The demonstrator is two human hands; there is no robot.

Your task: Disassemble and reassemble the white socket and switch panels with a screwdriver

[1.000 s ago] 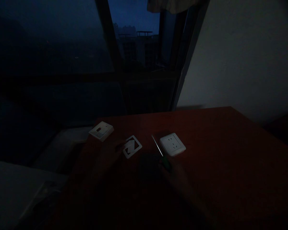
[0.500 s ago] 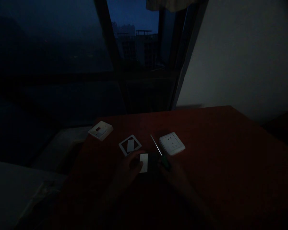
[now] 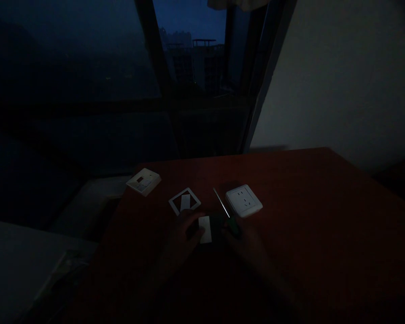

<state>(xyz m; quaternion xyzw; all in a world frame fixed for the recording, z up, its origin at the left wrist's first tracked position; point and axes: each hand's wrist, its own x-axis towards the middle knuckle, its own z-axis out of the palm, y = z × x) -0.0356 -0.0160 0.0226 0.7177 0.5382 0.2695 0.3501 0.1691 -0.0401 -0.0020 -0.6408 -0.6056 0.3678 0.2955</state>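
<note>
Between the thumb and fingers of my left hand point(image 3: 184, 236) is a white rectangular switch piece point(image 3: 205, 229), its face turned up. My right hand point(image 3: 245, 238) is closed round the green handle of a screwdriver point(image 3: 222, 203), whose bare shaft points forward and left. Just beyond my left hand lies a square white frame point(image 3: 195, 205), with a second white rectangular piece point(image 3: 185, 201) lying across its opening. A white wall socket point(image 3: 244, 200) with several slots sits past my right hand. Darkness hides much of both hands.
A white box-like plate with a small opening point(image 3: 144, 181) lies near the far left corner of the reddish-brown table point(image 3: 297, 193). Behind the table are a dark window point(image 3: 202, 67) and a pale wall point(image 3: 344, 81). A white surface point(image 3: 30, 265) stands at lower left.
The white piece in my left hand has tilted slightly. My right hand keeps the screwdriver at nearly the same angle. The whole view has shifted a little.
</note>
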